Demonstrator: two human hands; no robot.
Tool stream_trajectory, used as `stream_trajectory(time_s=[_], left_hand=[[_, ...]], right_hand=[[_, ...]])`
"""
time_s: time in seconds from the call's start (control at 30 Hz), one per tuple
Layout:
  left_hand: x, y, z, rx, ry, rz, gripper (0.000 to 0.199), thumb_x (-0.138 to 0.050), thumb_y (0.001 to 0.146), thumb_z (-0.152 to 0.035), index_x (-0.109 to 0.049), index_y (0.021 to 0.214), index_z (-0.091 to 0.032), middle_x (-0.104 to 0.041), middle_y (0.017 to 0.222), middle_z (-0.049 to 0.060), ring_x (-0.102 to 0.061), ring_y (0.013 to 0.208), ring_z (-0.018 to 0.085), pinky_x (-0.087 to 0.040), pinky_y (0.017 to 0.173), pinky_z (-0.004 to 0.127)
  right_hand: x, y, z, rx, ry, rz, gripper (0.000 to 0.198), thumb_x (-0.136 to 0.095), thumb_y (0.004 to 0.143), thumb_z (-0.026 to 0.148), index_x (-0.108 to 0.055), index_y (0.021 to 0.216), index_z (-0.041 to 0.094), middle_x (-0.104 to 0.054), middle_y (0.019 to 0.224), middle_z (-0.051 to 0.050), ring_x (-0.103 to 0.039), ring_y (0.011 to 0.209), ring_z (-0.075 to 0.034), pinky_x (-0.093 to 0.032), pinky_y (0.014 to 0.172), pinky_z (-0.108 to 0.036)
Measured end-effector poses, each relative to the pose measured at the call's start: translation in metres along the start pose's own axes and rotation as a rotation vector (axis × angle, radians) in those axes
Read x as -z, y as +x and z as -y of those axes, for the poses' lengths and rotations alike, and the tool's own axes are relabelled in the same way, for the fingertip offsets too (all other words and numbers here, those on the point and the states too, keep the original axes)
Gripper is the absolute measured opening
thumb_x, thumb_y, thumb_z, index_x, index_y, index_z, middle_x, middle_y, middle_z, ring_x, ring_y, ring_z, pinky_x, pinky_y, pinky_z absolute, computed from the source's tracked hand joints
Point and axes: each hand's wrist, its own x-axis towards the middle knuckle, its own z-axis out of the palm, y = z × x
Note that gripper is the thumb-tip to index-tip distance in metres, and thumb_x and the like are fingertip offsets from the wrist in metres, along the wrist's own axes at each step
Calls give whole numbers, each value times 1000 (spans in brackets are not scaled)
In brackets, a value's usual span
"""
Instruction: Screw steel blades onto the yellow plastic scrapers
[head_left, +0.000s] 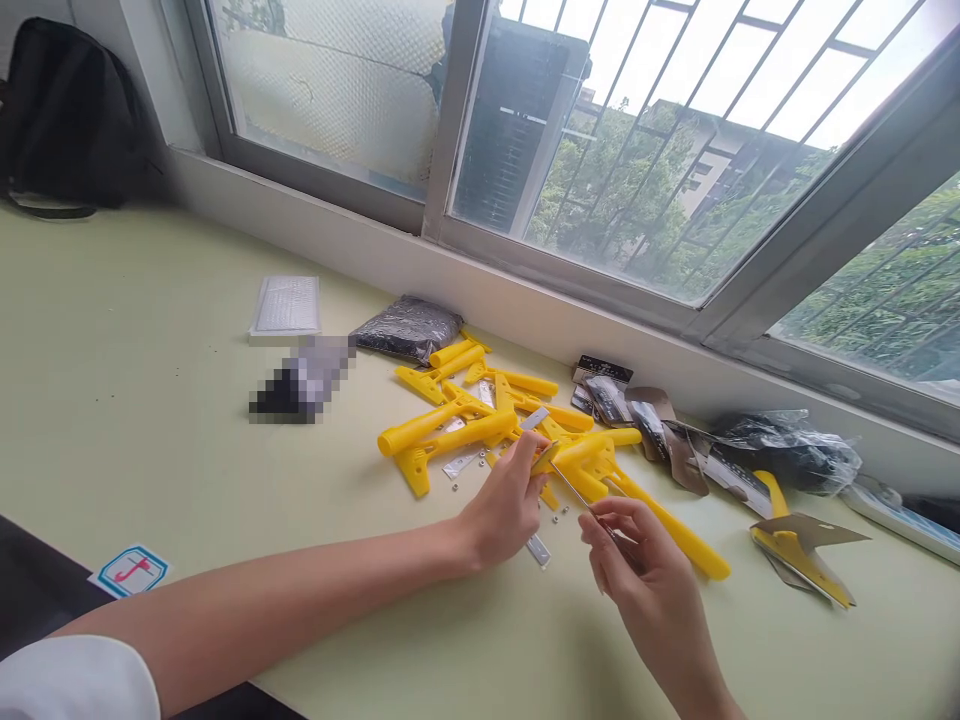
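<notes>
My left hand (504, 500) is closed around the head of a yellow plastic scraper (546, 458), partly hidden by the fingers. Between the fingertips of my right hand (637, 550) is a screwdriver (574, 487), its thin metal shaft slanting up to the left. The tip meets or nearly meets the scraper's head; I cannot tell if it sits in a screw. Behind both hands lies a heap of yellow plastic scrapers (450, 435) with long round handles. Silver blades (460, 463) and small nuts (455, 487) are scattered among and in front of them.
Against the window wall are a black plastic-wrapped packet (409, 327), black cards in packaging (604, 385) and a clear plastic bag (795, 450). A yellow tool in brown card (802, 565) lies right. Farther left are a clear flat box (286, 305) and black backpack (71, 115).
</notes>
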Motion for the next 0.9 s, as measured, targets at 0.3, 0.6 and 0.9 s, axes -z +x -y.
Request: stream_trajectory(time_s=[0.3, 0.6, 0.9], left_hand=[[0, -2, 0, -22, 23, -19, 18, -44, 96, -13, -40, 108, -25, -50, 91, 0, -49, 81, 16, -47, 76, 31], [1, 5, 8, -46, 39, -50, 15, -45, 95, -12, -45, 106, -24, -57, 95, 2, -53, 84, 17, -48, 78, 34], [2, 9, 11, -114, 82, -99, 16, -47, 95, -11, -49, 107, -23, -60, 100, 5, -61, 90, 18, -54, 78, 32]], right_hand=[[8, 9, -14, -66, 40, 157, 49, -61, 90, 66, -67, 98, 19, -37, 66, 4, -34, 60, -10, -33, 54, -24], [5, 18, -28, 305, -297, 31, 34, -59, 96, 52, -70, 103, 21, -68, 95, -5, -63, 88, -19, -49, 77, -28], [7, 19, -33, 358, -311, 14, 30, -58, 99, 47, -71, 106, 21, -69, 88, -3, -58, 70, -14, -46, 62, -26]])
